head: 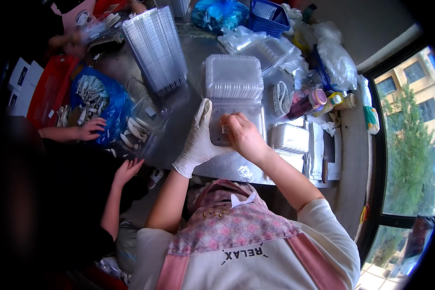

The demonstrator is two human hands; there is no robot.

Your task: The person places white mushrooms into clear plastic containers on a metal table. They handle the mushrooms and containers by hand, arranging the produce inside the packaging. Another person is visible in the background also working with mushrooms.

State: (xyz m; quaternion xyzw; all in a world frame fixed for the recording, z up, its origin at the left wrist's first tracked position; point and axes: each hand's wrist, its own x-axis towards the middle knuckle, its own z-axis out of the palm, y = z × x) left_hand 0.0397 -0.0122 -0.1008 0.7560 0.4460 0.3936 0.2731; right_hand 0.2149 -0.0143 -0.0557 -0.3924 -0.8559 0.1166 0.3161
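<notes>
A clear plastic clamshell container [235, 78] lies opened out before me, one half behind the other; several seem nested together. My left hand [199, 139], in a white glove, cups its near left corner, the fingers straight along the side and the thumb along the front edge. Over the near half is my bare right hand [244, 136], its fingers curled together. A small pale label [225, 129] shows at those fingertips; whether it is pinched or stuck to the plastic is hard to see.
A tall stack of clear containers [156, 50] stands at back left. Left of it, a blue bag [110, 105] holds pale mushroom-like pieces near a co-worker's hands [90, 128]. On the right are a rubber-banded label roll [282, 98], a purple bottle [306, 105] and smaller containers [291, 137].
</notes>
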